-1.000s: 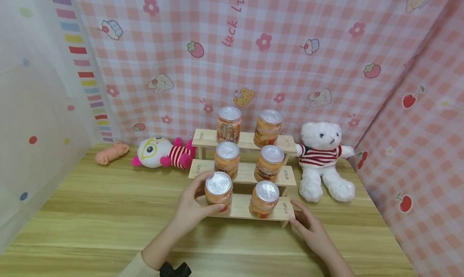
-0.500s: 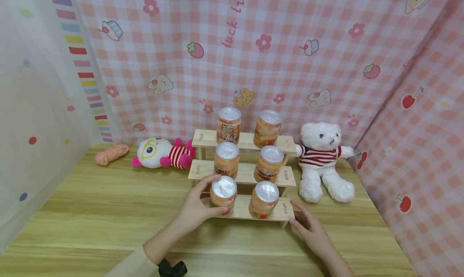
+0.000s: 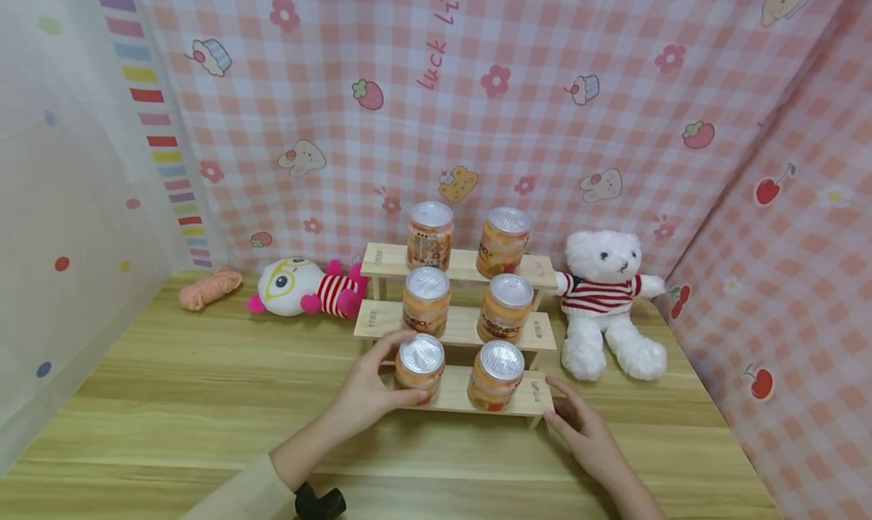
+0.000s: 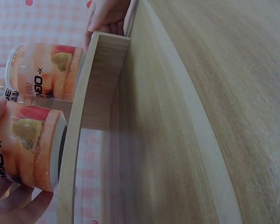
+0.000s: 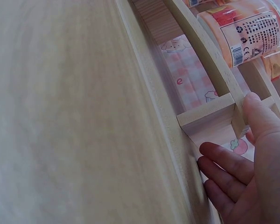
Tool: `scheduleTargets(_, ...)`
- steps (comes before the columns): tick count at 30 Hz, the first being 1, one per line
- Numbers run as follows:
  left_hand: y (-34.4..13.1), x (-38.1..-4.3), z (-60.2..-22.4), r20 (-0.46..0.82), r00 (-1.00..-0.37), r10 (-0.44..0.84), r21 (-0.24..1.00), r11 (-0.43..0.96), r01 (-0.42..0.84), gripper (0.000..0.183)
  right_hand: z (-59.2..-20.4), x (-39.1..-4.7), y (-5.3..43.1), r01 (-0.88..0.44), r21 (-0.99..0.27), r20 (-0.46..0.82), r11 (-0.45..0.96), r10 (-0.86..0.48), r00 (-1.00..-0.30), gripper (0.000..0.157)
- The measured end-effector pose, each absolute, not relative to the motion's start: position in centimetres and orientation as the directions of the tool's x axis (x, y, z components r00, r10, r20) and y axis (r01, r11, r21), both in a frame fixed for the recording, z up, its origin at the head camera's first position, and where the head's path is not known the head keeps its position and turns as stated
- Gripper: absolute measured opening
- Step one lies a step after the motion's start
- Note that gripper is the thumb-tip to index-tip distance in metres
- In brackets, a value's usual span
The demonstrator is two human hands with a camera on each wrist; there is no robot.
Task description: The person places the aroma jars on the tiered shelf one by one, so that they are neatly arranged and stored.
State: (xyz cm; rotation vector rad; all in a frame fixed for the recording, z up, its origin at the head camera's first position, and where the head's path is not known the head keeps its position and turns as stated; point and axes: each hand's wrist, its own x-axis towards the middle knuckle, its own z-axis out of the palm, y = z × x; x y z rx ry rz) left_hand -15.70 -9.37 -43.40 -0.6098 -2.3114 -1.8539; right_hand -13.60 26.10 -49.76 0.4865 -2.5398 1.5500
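My left hand [image 3: 368, 391] holds a peach-coloured can [image 3: 419, 376] with a silver lid, thumb on its front and fingers around its far left side. The can is upright at the left of the lowest step of a three-step wooden stand [image 3: 446, 387]; in the left wrist view the base of this can [image 4: 30, 144] is right at the board. My right hand [image 3: 586, 437] grips the right end of that step between thumb and index finger. In the right wrist view its thumb [image 5: 259, 114] presses the board's end, other fingers loosely bent below.
Beside the held can stands a matching can [image 3: 496, 376]; several more fill the middle and top steps. A white teddy bear [image 3: 606, 300] sits right of the stand. A pink-and-white plush toy [image 3: 306, 287] and a peach yarn bundle [image 3: 210, 288] lie left on the wooden table [image 3: 170, 399].
My left hand has moved the can a little to the right along the lowest step, and the can has come down slightly. The right hand has stayed at the stand's end.
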Motion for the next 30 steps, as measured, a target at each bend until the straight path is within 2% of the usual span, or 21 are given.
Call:
scheduleTargets(16, -9.6, -15.9, -43.7, 0.309, -0.906, 0.290, 0.912, 0.180, 0.369, 0.079, -49.6, -13.5, 26.0, -0.332, -0.841, 0.270, 0.428, -0.199, -0.942, 0.050)
scheduleTargets(24, -10.0, -15.5, -42.4, 0.235, -0.918, 0.320, 0.920, 0.232, 0.316, 0.079, -48.9, -13.3, 26.0, -0.299, -0.850, 0.230, 0.434, -0.206, -0.951, 0.051)
scheduleTargets(30, -11.3, -14.6, -41.1, 0.228, -0.910, 0.347, 0.914, 0.245, 0.322, 0.076, -48.0, -12.7, 26.4, -0.291, -0.829, 0.198, 0.478, -0.236, -0.951, 0.050)
